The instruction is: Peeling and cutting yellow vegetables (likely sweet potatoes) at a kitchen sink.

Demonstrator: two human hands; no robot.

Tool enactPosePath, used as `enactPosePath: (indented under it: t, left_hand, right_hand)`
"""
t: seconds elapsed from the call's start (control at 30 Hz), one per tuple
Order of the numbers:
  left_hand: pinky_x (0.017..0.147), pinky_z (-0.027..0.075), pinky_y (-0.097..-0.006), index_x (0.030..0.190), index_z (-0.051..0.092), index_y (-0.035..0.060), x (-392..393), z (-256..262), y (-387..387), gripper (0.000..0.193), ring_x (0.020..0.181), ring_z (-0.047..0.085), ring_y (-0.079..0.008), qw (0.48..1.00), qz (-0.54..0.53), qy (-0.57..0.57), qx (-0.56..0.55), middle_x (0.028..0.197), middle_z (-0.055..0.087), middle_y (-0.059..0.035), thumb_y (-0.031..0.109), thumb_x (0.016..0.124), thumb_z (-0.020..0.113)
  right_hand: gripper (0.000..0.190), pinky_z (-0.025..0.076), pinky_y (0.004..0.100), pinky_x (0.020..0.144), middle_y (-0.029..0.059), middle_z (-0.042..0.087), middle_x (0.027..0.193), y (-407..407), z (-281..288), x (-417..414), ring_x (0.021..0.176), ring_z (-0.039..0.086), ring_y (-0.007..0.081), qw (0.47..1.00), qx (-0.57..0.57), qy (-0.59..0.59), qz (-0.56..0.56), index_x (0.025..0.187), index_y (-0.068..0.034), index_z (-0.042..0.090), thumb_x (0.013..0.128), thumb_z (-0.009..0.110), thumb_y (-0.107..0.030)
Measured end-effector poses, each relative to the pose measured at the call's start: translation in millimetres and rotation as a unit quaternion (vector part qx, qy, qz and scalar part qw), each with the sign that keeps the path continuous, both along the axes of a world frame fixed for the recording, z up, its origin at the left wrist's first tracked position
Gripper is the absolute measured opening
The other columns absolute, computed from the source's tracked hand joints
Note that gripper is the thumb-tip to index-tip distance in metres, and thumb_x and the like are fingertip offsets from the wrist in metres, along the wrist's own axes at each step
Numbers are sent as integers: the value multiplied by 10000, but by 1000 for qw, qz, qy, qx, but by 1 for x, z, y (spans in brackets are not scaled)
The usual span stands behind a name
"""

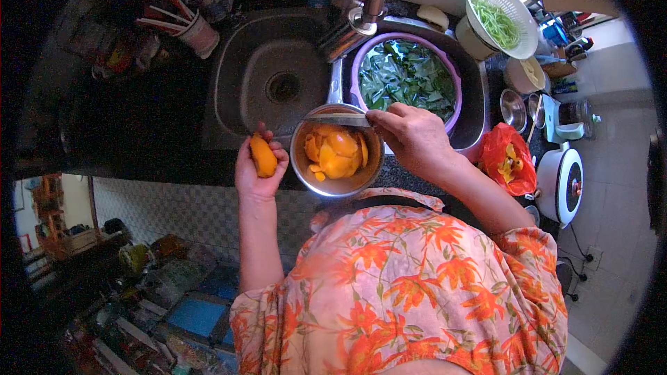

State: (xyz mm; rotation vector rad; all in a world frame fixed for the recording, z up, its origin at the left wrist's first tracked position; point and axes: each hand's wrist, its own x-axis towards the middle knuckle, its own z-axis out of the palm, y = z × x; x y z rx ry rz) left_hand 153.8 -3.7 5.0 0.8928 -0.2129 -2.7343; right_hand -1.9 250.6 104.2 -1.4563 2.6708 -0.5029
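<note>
My left hand (264, 169) holds a piece of orange-fleshed fruit, possibly mango (264, 156), to the left of a round metal bowl (338, 189). Inside the bowl lie several cut orange pieces (337, 152). With my right hand (414, 133) I grip the handle end of a knife (341, 119), its blade lying level across the far side of the bowl's mouth. Just beyond my right hand, a purple-rimmed basin (457, 83) holds leafy greens (404, 75) in water.
An empty-looking sink bowl (255, 75) with a drain is at left, the faucet (354, 26) between the basins. At right are a red plastic bag (490, 153) with peelings, a white lidded pot (557, 185) and a white colander (523, 26) of green shreds. A chopstick holder (200, 36) stands back left.
</note>
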Motion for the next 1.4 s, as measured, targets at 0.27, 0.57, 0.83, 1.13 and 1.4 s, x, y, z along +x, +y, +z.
enactPosePath:
  t: [0.27,0.57,0.83,1.13,1.4]
  left_hand:
    - [691,446,-318,1201,528,45,-21,28,28,409,760,509,-192,998,-15,53,28,870,553,-80,338,919,485]
    - [646,400,-300,1309,440,38,-23,51,47,496,724,449,-155,976,-84,199,-11,777,491,-46,339,916,473]
    - [585,381,-284,1376,379,42,-13,66,46,557,673,439,-160,964,-169,114,-173,711,461,-47,315,902,483]
    - [597,383,-279,1363,406,48,-5,68,34,531,684,430,-151,968,-149,149,-134,723,466,-44,315,910,485]
    - [618,386,-297,1160,567,77,-13,52,33,353,704,436,-173,994,-30,105,-2,826,502,-69,336,932,495]
  right_hand:
    - [296,475,364,571,102,579,787,14,-17,17,671,599,268,976,-175,-128,37,1114,-85,631,819,650,-71]
    - [308,470,406,573,95,564,751,13,-19,33,652,588,295,956,-241,-119,119,1105,-118,627,803,664,-163]
    - [243,519,403,691,151,648,960,-12,-19,17,842,641,337,947,-227,-224,49,1079,-100,644,865,596,-205]
    - [315,509,436,727,144,623,979,-40,-31,-2,858,627,351,980,-141,-139,-18,1140,-115,602,829,575,-153]
    - [369,502,445,718,128,619,960,-36,-17,6,854,620,344,973,-169,-160,2,1170,-136,580,804,609,-165]
